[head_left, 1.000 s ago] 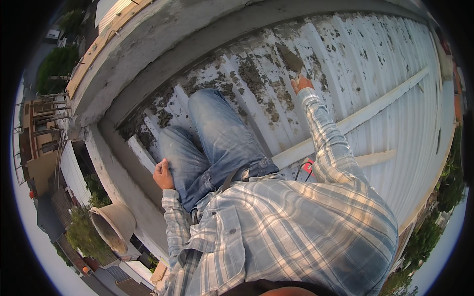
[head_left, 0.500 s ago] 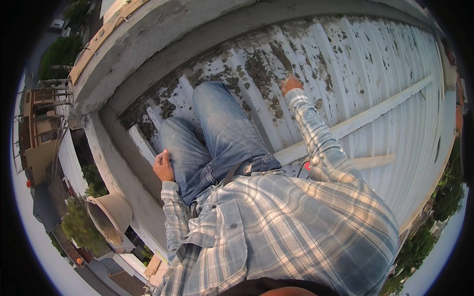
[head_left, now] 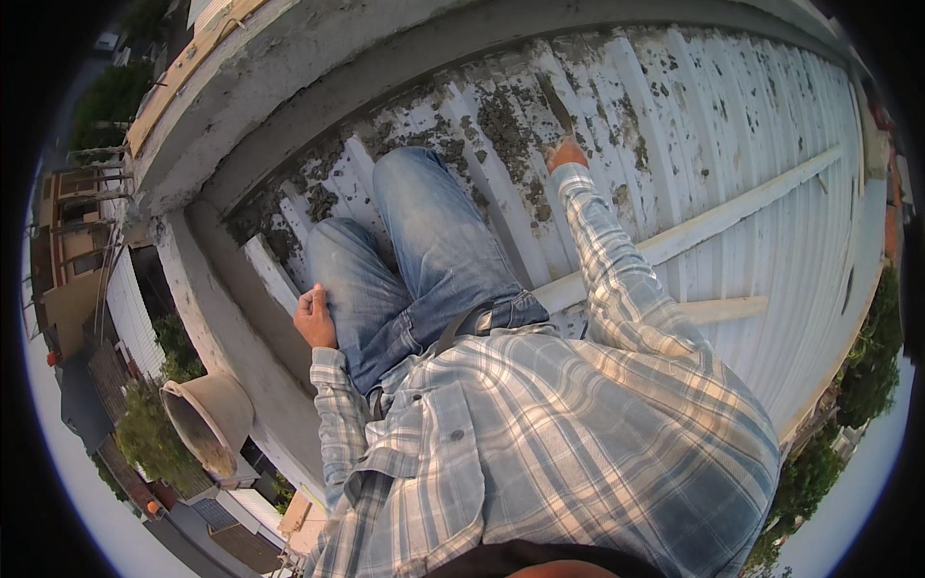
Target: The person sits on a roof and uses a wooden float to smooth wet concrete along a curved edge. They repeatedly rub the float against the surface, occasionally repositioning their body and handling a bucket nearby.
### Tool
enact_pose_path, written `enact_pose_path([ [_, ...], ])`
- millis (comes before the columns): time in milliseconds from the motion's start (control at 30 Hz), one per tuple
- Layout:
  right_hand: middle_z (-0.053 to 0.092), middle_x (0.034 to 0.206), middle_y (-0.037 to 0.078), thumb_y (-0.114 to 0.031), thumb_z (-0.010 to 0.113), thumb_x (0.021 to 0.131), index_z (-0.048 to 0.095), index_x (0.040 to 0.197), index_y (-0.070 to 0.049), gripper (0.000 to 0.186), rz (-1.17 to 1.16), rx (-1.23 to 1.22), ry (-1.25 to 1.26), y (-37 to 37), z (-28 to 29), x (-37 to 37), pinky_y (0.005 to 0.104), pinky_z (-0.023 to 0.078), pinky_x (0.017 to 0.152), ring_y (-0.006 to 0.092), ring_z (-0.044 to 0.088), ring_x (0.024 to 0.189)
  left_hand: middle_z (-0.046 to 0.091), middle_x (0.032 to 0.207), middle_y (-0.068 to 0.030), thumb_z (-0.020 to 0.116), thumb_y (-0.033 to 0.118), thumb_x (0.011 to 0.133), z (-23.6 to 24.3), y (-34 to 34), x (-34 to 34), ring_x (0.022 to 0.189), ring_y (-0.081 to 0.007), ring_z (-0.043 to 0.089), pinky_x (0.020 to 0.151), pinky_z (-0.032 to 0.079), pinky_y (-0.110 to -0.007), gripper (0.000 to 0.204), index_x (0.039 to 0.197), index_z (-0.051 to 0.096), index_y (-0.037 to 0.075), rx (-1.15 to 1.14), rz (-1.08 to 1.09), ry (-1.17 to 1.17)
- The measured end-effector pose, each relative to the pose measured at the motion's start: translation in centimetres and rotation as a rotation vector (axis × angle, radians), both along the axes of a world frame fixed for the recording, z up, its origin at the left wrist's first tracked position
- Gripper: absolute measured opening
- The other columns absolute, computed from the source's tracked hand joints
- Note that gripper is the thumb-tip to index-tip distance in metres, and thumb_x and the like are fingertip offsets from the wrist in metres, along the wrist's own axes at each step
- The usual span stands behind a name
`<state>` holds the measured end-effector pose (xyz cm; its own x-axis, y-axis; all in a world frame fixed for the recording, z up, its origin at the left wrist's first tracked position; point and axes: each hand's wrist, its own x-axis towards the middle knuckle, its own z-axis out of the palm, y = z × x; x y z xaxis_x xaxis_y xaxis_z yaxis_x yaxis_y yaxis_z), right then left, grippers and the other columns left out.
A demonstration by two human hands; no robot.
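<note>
My right hand (head_left: 567, 154) is closed around the handle of a trowel (head_left: 554, 102). Its narrow, mortar-smeared blade points away from me, low over the white ribbed metal sheeting (head_left: 674, 183). Whether the blade touches the sheet I cannot tell. Clumps and smears of grey mortar (head_left: 501, 130) lie on the ribs around and to the left of the blade. Beside my left thigh, my left hand (head_left: 315, 318) has its fingers curled in, and nothing shows in it.
A concrete parapet (head_left: 251, 116) runs along the far and left sides. On the left ledge, a mortar-stained bucket (head_left: 217, 414) lies tipped over. A long pale batten (head_left: 742, 214) and a shorter wood piece (head_left: 725, 309) lie on the sheeting. Beyond the parapet, rooftops and trees are far below.
The whole view has shifted slightly. My right hand and the trowel sit a little farther away; my left hand stays by the thigh. A small red item near my waist is now hidden.
</note>
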<state>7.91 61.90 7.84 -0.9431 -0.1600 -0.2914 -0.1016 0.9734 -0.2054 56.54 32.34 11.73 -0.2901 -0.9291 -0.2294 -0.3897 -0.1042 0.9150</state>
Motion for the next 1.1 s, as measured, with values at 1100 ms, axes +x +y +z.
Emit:
enact_pose_path([
  [1100,0.054,0.136,0.026,-0.020,0.069,0.090,0.041,0.140,0.003,0.062,-0.420,-0.237,0.000,3.9,-1.0,9.4,0.0450,0.046,0.106,0.0399,0.055,0.127,0.056,0.068,0.0068,0.074,0.029,0.095,-0.9,-0.6,0.9,0.059,-0.0024,0.042,0.053,0.032,-0.022,0.028,0.091,0.073,0.002,-0.031,-0.022,-0.017],
])
